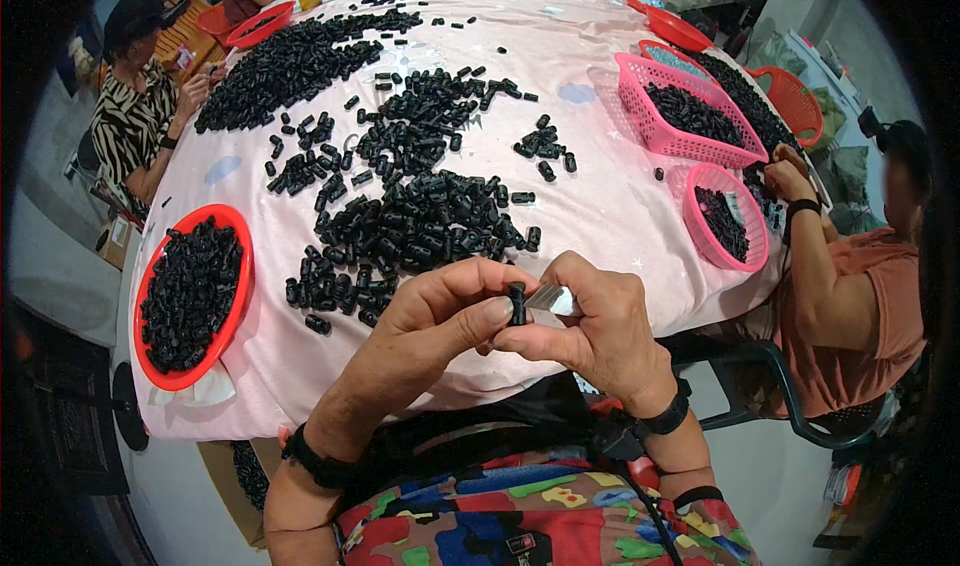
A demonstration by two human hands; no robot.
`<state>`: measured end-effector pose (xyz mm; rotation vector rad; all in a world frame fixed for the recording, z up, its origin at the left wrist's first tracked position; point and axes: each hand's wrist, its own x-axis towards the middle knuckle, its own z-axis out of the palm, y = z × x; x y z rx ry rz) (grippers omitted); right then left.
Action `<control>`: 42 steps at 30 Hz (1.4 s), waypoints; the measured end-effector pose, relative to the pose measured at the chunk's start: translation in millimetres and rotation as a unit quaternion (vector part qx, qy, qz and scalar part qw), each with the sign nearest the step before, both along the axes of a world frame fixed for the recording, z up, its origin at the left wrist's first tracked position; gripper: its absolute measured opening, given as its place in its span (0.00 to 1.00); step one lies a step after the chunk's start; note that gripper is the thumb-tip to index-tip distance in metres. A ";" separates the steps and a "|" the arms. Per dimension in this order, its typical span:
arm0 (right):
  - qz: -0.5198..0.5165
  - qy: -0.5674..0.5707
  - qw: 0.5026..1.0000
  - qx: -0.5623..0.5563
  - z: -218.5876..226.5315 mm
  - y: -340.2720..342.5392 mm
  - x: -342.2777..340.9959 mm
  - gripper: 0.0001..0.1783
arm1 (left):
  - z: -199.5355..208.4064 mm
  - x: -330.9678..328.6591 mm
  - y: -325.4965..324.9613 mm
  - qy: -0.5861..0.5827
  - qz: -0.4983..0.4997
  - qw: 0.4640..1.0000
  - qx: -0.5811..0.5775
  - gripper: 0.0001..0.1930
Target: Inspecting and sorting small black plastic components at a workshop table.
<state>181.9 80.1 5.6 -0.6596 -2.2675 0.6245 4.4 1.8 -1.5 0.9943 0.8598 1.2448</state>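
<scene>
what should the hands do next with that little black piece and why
Probably a small, light stroke of the silver blade along the side of the black piece: the left hand pinches the piece between thumb and fingers, and the right hand holds the blade with its end right beside it, though whether they touch is hard to tell.

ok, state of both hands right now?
Left hand: closed, pinching a small black part.
Right hand: closed, holding a shiny metal strip.

Table (590,201): parts pile (420,221) at centre, second pile (290,71) far left. Filled basin (247,291) near left. Filled basket (682,143) right.
</scene>
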 end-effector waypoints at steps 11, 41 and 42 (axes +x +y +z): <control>-0.002 -0.021 0.997 0.074 -3.7 0.8 -0.1 0.26 | -0.8 -2.8 0.3 0.026 -0.010 1.000 0.004 0.14; -0.009 -0.057 0.990 0.126 -3.2 2.8 0.5 0.26 | -0.1 -2.1 -1.5 0.020 0.009 1.000 -0.020 0.12; -0.009 -0.063 0.990 0.129 -3.4 3.1 0.7 0.26 | -0.4 -1.9 -1.3 0.020 0.008 1.000 -0.020 0.12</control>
